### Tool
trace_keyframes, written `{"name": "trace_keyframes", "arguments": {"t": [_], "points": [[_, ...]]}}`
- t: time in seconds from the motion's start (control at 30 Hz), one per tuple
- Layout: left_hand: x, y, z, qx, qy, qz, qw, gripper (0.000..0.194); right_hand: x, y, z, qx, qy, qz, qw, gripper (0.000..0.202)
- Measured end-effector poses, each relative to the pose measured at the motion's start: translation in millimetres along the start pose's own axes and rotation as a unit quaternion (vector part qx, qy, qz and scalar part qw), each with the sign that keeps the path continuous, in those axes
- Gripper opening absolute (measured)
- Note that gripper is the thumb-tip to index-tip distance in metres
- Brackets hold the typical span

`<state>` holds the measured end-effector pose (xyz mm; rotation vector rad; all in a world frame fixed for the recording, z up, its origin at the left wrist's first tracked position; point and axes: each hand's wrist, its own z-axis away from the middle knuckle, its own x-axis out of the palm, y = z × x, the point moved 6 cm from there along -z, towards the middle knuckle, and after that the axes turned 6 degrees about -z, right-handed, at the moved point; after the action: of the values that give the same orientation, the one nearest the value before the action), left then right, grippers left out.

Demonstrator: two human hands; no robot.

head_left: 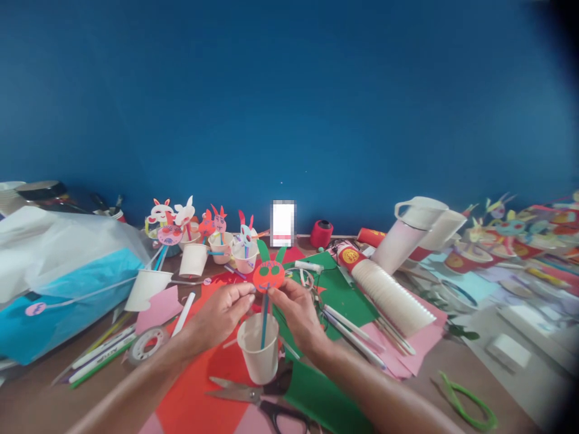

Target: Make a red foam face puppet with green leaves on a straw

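An orange paper face with green ears and green eyes is fixed to a blue straw. The straw stands in a white paper cup, its lower end inside. My right hand pinches the lower right edge of the face. At the lower left edge, the thumb and fingers of my left hand are pressed together; whatever is between them is too small to make out. Just below the cup lie open-bladed scissors with black handles, on orange and green paper.
Cups with animal-face straws stand at back left. A tape roll and markers lie left. Stacked paper cups, a white jug and green scissor-like handles are right. A blue wall closes off the back.
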<state>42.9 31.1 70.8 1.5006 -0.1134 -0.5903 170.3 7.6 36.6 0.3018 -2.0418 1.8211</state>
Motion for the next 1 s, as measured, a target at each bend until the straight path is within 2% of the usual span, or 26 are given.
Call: {"name": "trace_keyframes", "arguments": {"t": [0.13, 0.27, 0.4, 0.53, 0.67, 0.77, 1.0], "points": [[3.9, 4, 0, 0.036, -0.048, -0.055, 0.997, 0.027, 0, 0, 0, -0.003, -0.001, -0.013, 1.000, 0.013], [-9.4, -2, -2, 0.041, -0.028, -0.139, 0.989, 0.031, 0, 0, 0, -0.012, -0.007, -0.036, 0.999, 0.013], [-18.3, -13, -1, 0.033, -0.071, -0.233, 0.969, 0.024, -1, 0, 0, -0.013, -0.006, -0.034, 0.999, 0.013], [-15.0, -20, 1, 0.020, -0.119, -0.228, 0.966, 0.024, -2, 1, 0, -0.014, -0.004, -0.032, 0.999, 0.015], [-3.7, -31, 4, -0.036, -0.178, -0.193, 0.964, 0.025, -4, 0, -1, -0.021, -0.004, -0.028, 0.999, 0.015], [0.2, -39, 3, -0.068, -0.191, -0.167, 0.965, 0.025, -4, -2, -2, -0.022, -0.005, -0.029, 0.999, 0.015], [4.1, -40, -2, -0.042, -0.197, -0.185, 0.962, 0.013, -5, -2, -2, -0.024, -0.008, -0.034, 0.999, 0.015]]}}
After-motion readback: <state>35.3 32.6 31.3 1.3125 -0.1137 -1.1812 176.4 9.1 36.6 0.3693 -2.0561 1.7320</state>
